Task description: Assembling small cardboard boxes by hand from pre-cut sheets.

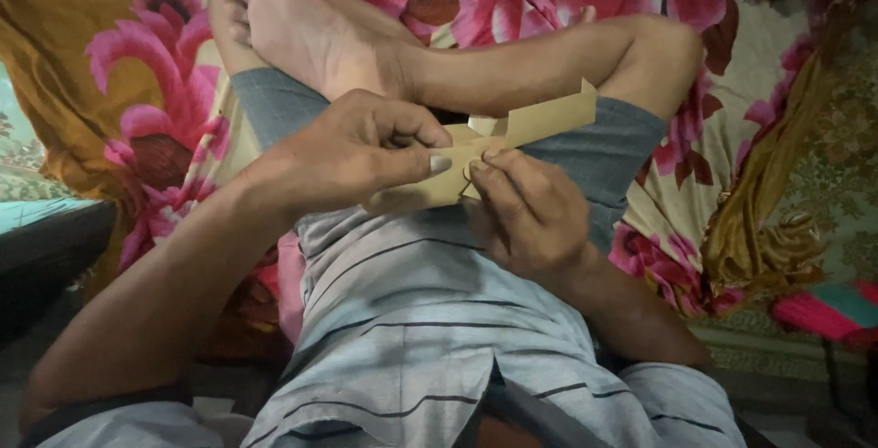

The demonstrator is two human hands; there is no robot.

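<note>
A folded tan paper piece is held over my lap, one pointed flap sticking up to the right. My left hand pinches its left part, thumb pressed flat on the paper. My right hand grips it from below, fingertips on the middle fold. Both hands touch each other at the paper's centre. My crossed legs and bare foot lie just behind the hands.
I sit on a bedsheet with large pink flowers. A yellow-brown cloth is bunched at the right, with a patterned green fabric beyond it. My striped grey shirt fills the lower middle.
</note>
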